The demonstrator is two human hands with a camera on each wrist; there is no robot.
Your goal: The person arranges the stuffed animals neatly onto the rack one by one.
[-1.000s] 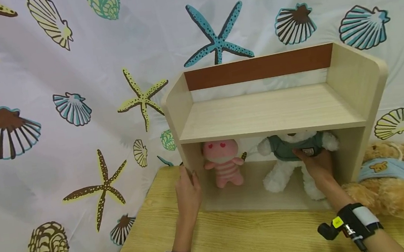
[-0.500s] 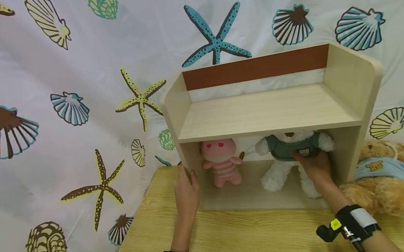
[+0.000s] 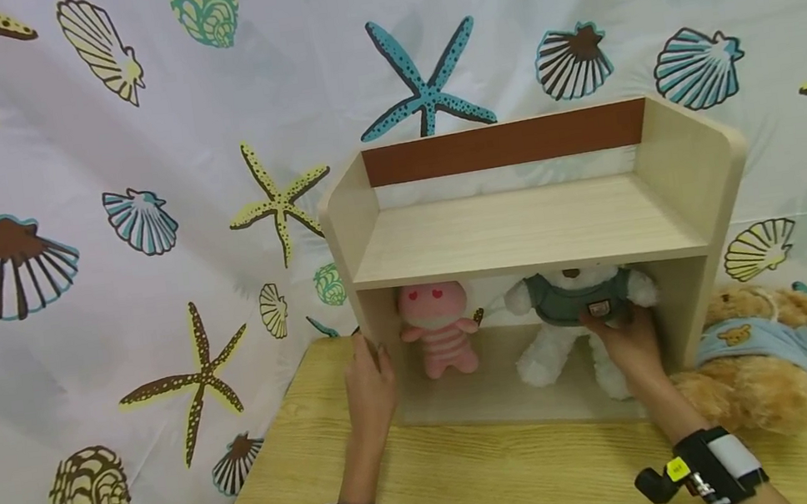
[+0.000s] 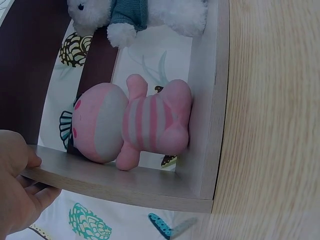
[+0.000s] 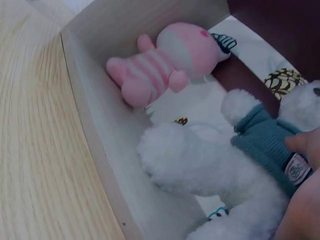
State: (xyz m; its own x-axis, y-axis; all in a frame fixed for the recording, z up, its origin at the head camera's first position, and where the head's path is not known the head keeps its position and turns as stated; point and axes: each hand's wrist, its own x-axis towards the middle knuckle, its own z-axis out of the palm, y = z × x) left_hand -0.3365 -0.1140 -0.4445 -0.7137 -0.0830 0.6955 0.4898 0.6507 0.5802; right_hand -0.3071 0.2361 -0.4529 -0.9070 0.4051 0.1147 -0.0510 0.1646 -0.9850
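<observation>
I can't read a word or a number anywhere from here. Just by the thumb of the right hand (image 3: pixel 630 342), a small patch (image 5: pixel 298 169) on the white bear's (image 3: pixel 552 355) green sweater (image 5: pixel 265 142) carries a pale mark, perhaps lettering, too blurred to read. Yellow stickers (image 3: pixel 677 469) sit on the wrist gear behind both that hand and the left hand (image 3: pixel 370 386), too small to make out.
</observation>
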